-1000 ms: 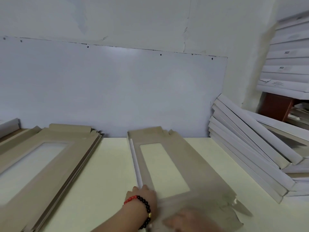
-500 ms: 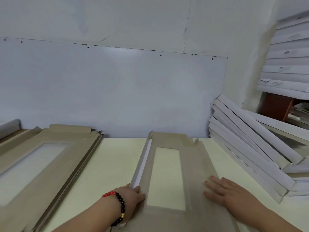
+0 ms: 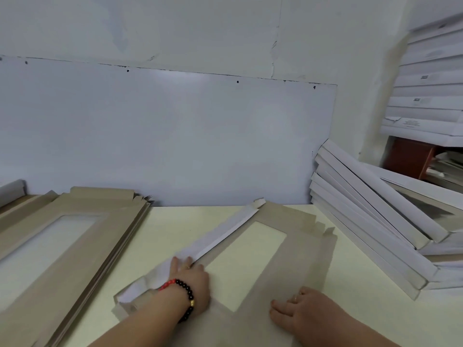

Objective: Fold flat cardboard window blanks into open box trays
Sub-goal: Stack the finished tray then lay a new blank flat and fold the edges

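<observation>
Cardboard blank, brown side up with its window cut out, is lying flat on the table in front of me, angled so its far end is pointing up and to the right toward the wall. Its long left flap is standing folded up, showing its white side, and my left hand is resting on that flap near the blank's near end, fingers stretched fairly straight and pressing along the fold rather than curling round anything. I am wearing a bracelet of red and black beads on that wrist. My right hand is lying on the blank's near right part, just right of the window, fingers spread and relaxed, pressing the cardboard down and gripping nothing; a ring is showing on one finger. To my left, a stack of flat blanks is sitting on the table, well apart from the one I am working on, its far end touching the white board that is leaning on the wall. To my right, white folded trays are leaning in a slanted pile, their lower edges just beside the blank's right side. More white boxes are stacked higher up at the far right.
</observation>
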A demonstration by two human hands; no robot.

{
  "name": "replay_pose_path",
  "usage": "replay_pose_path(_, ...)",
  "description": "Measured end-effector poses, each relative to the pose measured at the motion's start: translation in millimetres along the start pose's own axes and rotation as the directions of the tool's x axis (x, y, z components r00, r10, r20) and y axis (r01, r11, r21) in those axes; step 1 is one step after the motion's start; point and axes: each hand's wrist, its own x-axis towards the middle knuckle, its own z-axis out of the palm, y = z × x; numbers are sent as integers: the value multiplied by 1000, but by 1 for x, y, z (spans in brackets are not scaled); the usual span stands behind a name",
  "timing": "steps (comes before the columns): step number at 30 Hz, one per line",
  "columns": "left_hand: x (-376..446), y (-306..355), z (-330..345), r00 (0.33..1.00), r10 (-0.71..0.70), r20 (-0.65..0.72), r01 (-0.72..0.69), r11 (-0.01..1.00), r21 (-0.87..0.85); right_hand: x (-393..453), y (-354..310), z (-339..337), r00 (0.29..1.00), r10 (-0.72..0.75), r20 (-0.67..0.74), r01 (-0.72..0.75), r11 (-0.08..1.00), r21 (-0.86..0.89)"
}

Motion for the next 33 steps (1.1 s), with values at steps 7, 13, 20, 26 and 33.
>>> replay_pose_path(7, -34, 68, -19, 976, 218, -1, -196, 878, -437, 38, -40, 12, 934, 252, -255, -244, 968, 64)
replay_pose_path(13, -40, 48, -10, 914, 397, 84, -329, 847, -418, 50, -69, 12, 920, 367, -135, -340, 921, 188)
replay_pose_path(20, -40, 42, 8, 953, 278, 122, -281, 960, 7, 60, -41, 16, 987, 155, -41, -142, 965, 222)
replay_pose_path(26, -44, 2, 10, 967, 239, 85, -244, 969, 46, 17, 26, 27, 955, 183, 231, -250, 919, 306)
replay_pose_path(33, -41, -13, 1, 991, 116, 67, -122, 988, 99, -9, 43, 33, 889, 344, 302, -417, 881, 223)
